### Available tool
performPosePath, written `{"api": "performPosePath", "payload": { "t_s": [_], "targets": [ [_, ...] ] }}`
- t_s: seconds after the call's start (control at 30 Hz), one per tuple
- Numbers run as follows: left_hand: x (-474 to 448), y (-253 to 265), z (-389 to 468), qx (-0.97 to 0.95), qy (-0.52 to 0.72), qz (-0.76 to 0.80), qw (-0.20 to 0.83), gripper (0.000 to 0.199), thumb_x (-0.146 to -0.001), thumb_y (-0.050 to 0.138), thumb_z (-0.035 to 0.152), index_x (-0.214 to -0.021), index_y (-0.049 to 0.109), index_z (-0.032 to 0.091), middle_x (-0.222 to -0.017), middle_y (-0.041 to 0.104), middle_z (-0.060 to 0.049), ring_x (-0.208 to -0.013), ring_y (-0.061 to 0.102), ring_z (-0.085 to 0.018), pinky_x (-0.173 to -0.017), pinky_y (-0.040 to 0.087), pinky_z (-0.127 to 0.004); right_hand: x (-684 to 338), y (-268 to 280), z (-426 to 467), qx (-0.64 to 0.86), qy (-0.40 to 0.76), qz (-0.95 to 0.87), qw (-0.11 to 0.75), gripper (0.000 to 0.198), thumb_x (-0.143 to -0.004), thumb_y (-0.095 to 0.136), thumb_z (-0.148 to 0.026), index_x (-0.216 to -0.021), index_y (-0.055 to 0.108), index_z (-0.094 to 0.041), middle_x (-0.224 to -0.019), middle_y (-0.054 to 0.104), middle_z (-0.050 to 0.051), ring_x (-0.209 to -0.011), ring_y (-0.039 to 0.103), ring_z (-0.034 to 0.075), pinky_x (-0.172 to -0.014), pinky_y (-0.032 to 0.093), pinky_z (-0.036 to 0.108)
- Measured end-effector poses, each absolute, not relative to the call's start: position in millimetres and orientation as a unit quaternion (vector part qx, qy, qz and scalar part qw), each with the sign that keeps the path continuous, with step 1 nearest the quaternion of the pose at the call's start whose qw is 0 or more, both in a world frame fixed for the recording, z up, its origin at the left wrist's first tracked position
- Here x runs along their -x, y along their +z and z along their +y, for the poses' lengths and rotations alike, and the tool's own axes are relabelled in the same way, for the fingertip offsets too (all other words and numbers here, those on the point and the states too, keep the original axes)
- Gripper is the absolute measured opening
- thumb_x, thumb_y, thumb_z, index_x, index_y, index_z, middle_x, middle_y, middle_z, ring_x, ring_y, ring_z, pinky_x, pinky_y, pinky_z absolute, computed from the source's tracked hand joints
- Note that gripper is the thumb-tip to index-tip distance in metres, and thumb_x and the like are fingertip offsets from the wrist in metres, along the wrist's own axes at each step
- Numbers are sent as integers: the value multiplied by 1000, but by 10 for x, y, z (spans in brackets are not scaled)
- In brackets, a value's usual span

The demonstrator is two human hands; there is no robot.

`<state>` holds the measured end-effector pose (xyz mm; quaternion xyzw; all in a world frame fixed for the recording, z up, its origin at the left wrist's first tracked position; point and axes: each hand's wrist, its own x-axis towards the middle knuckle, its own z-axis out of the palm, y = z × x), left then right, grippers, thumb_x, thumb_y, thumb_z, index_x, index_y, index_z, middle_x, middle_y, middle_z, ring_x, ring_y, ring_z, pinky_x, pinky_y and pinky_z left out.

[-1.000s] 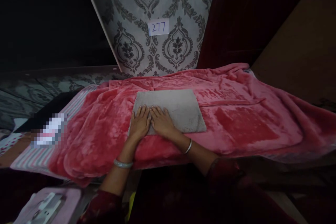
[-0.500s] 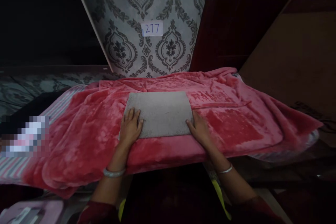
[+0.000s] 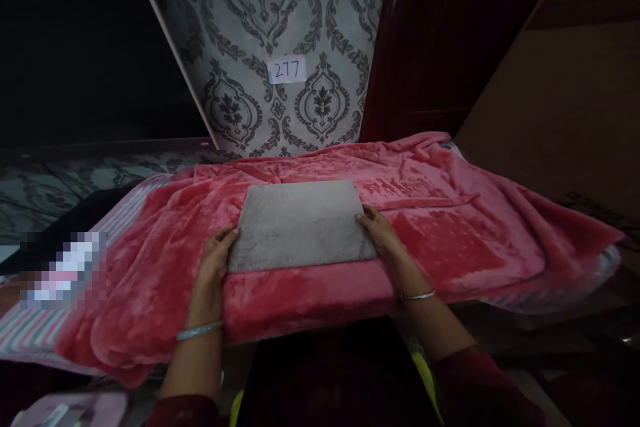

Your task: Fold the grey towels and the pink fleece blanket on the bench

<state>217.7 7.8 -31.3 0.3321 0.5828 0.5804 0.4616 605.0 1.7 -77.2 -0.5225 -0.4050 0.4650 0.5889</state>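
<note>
A grey, soft-looking rectangular mat lies flat on the pink plush blanket. At its left edge is my left hand, thumb at the mat's rim and the other fingers curled at the side, pinching that edge. My right hand grips the opposite edge, its thumb on top and the fingers bent around the side. Parts of the fingers on both hands are hidden. Each wrist wears a bangle.
Behind the blanket stands a patterned wall with a paper label reading 277. A dark screen is at left, a dark red door-like panel and a large cardboard box at right. Striped cloth shows under the blanket.
My left hand has moved from lying on top of the mat to its left edge, fingers now curled. My right hand has closed on the right edge. The view has shifted slightly.
</note>
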Motion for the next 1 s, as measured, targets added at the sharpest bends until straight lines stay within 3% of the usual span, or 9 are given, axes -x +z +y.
{"api": "performPosePath", "payload": {
  "t_s": [0.13, 0.37, 0.5, 0.6, 0.67, 0.8, 1.0],
  "targets": [
    [-2184, -257, 67, -328, 560, 569, 505, 48, -39, 95, 36, -76, 71, 16, -69, 71, -3, -63, 64, -17, -59, 51, -27, -6040, -747, 17, 497, 527, -365, 585, 37, -66, 75, -35, -101, 70, -21, -98, 79, 6, -85, 73, 24, -79, 59, 35],
    [-2123, -224, 21, -303, 510, 539, 598, 28, -58, 88, 21, -81, 73, 15, -74, 74, -6, -66, 69, -20, -63, 58, -30, -6100, -716, 32, 502, 566, -363, 544, 24, -71, 78, -35, -88, 69, -20, -85, 78, 8, -76, 73, 23, -74, 60, 34],
    [-2136, -227, -120, -217, 561, 472, 645, 25, -73, 76, 27, -97, 74, 19, -91, 78, -8, -90, 74, -25, -81, 61, -38, -6094, -663, 33, 498, 580, -367, 530, 28, -71, 79, -33, -94, 70, -20, -88, 79, 7, -76, 73, 22, -75, 61, 34],
    [-2332, -272, -335, -185, 628, 399, 642, 32, -84, 65, 44, -106, 73, 22, -107, 78, -9, -117, 68, -28, -93, 59, -44, -6081, -630, 25, 492, 587, -370, 526, 29, -71, 78, -34, -96, 71, -20, -91, 80, 7, -77, 74, 23, -77, 62, 36],
    [-2552, -320, -490, -172, 680, 337, 628, 33, -84, 65, 45, -109, 72, 24, -116, 76, -9, -127, 63, -27, -97, 57, -42, -6080, -617, 19, 488, 590, -374, 522, 27, -72, 77, -35, -93, 71, -20, -91, 80, 9, -79, 75, 25, -80, 62, 40],
    [-3041, -381, -667, -178, 698, 316, 618, 35, -78, 75, 27, -113, 71, 28, -124, 74, -5, -129, 61, -24, -102, 54, -37, -6082, -605, 4, 490, 587, -394, 510, 27, -73, 76, -38, -92, 70, -20, -89, 79, 11, -85, 76, 28, -82, 63, 44],
    [-3527, -257, -504, -60, 688, 391, 608, 39, -81, 63, 8, -117, 69, 23, -117, 76, -5, -122, 66, -20, -103, 55, -32, -6038, -523, 6, 494, 597, -358, 521, 28, -69, 76, -34, -93, 71, -20, -83, 79, 10, -80, 76, 29, -79, 63, 44]
  ]
}}
